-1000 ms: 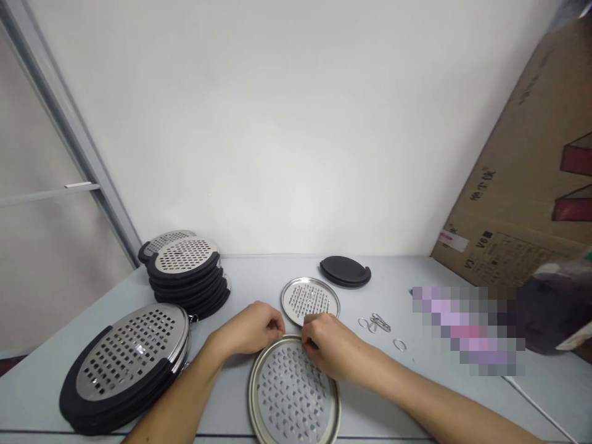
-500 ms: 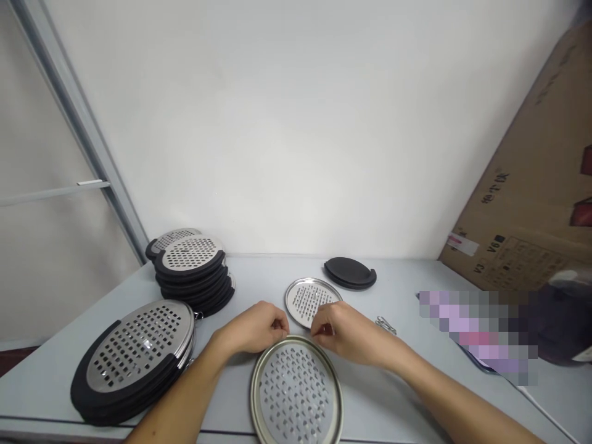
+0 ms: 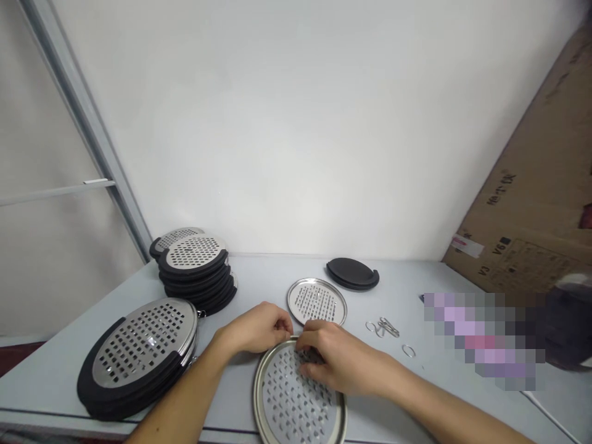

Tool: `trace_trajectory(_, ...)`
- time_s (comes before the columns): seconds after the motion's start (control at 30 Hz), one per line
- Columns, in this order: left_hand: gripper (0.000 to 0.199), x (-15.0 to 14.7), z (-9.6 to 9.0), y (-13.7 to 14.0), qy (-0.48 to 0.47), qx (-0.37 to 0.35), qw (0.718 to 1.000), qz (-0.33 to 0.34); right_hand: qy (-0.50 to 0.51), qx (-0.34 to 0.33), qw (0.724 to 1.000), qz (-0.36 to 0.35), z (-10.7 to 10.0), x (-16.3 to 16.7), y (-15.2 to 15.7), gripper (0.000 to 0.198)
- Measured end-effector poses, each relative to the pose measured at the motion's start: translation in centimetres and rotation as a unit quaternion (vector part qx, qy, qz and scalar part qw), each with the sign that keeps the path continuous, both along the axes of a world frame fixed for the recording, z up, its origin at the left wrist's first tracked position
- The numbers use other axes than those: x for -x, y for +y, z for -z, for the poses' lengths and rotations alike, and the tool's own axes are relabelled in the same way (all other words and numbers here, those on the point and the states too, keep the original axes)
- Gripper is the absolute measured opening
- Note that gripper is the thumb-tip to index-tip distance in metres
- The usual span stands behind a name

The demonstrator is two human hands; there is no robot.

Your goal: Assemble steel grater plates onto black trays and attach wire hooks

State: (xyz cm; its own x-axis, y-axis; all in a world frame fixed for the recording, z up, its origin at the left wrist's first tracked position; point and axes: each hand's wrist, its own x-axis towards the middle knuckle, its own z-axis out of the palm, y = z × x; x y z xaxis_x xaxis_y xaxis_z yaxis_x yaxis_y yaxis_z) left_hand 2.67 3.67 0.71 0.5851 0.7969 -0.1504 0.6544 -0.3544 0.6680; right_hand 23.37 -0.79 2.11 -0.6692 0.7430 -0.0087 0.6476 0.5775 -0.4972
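A round metal grater (image 3: 300,404) with a rolled rim lies in front of me at the table's near edge. At its far rim, the fingertips of my left hand (image 3: 259,327) are pinched closed on the edge. Any small piece between them is hidden. My right hand (image 3: 337,354) hovers over the upper right of the grater, fingers bent, thumb apart from them, nothing visible between. Just beyond the hands lies a second round grater (image 3: 317,302), face up. To the right are several wire rings and clips (image 3: 387,327), with one loose ring (image 3: 409,351) nearer me.
On the left stand two piles of graters in black holders, a near pile (image 3: 139,351) and a far pile (image 3: 197,271). Black round holders (image 3: 352,273) lie at the back. A cardboard box (image 3: 522,203) and a blurred-out item (image 3: 481,345) are at right.
My right hand has moved from the far rim down over the grater's face, its thumb and fingers now apart. My left hand stays at the rim. More of the rings now shows.
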Motion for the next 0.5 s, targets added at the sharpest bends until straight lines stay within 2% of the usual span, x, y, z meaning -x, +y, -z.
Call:
trace_trajectory(0.17, 0.026, 0.0, 0.1, 0.0, 0.001, 0.011, 1.0, 0.004, 0.034, -0.01, 0.999, -0.012, 0.5, -0.1, 0.0, 0.016)
trace_trajectory(0.3, 0.026, -0.1, -0.1, -0.1, 0.007, 0.017, 1.0, 0.009, 0.032, -0.001, 1.0, 0.001, 0.8, -0.1, -0.1, 0.021)
trace_trajectory(0.5, 0.026, 0.0, -0.3, -0.1, 0.013, 0.009, 0.999, 0.03, 0.055, 0.005, 0.998, 0.001, -0.7, -0.5, -0.1, 0.02)
